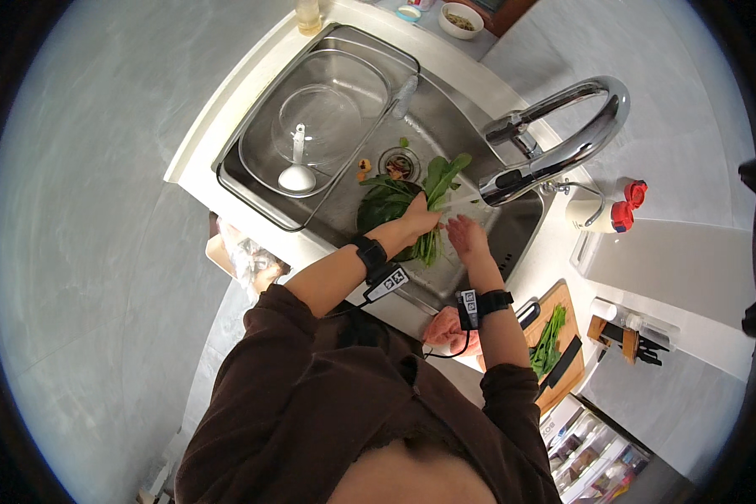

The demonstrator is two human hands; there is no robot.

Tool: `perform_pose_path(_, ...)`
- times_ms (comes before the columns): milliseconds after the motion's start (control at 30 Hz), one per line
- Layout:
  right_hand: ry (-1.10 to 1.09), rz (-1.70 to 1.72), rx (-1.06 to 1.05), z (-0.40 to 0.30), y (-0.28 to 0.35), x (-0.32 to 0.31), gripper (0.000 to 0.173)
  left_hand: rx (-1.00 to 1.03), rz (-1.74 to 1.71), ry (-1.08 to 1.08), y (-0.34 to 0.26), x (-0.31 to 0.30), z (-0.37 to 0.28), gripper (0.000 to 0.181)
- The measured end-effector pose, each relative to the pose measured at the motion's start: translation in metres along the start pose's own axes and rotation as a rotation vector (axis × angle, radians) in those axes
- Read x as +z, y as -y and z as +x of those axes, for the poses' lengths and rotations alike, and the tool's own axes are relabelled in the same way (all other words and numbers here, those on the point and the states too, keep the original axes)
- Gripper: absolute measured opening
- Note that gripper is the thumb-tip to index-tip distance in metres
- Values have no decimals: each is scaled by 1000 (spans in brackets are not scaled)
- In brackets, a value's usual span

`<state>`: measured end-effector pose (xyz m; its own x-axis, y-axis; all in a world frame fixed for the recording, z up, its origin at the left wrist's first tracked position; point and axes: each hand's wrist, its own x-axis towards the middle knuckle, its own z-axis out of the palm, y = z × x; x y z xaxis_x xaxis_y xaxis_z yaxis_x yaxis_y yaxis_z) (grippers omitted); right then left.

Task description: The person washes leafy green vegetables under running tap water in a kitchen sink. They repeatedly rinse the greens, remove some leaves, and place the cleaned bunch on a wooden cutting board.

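My left hand point(421, 217) grips a bunch of leafy greens point(440, 179) over the right part of a stainless-steel sink point(441, 132). Beside the stems, under the faucet head, my right hand point(466, 237) has its fingers apart and holds nothing. Water runs from the chrome pull-out faucet point(510, 184) towards the greens. A dark green rounded thing point(384, 205), perhaps a bowl or a squash, lies partly hidden under my left hand and the leaves. The sink drain point(398, 165) holds scraps, with orange bits next to it.
A metal basin point(353, 66) on the left holds a clear lid or bowl and a white ladle point(297, 179). At the right are a red-capped bottle point(589, 215), a cutting board point(564, 378) with greens and a knife, and a knife block point(617, 337). A pink towel point(450, 329) hangs at the front edge.
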<state>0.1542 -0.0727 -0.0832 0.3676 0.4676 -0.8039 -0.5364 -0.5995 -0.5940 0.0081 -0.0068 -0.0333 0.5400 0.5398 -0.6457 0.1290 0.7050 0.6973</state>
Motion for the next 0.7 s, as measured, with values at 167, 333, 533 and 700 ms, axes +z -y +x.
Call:
perform_pose_path(167,264,-1024,-65,29,-46,-31,31,-74,-162,-230,-10,13,3,33)
perform_pose_path(333,373,-1298,-229,47,-79,-31,30,-38,-520,-59,2,1,2,15)
perform_pose_path(533,323,-1307,-299,17,-47,-29,15,32,-603,-58,-4,11,12,16)
perform_pose_path(700,343,-1028,-720,-19,-1,-44,13,21,-639,-121,-14,11,19,19)
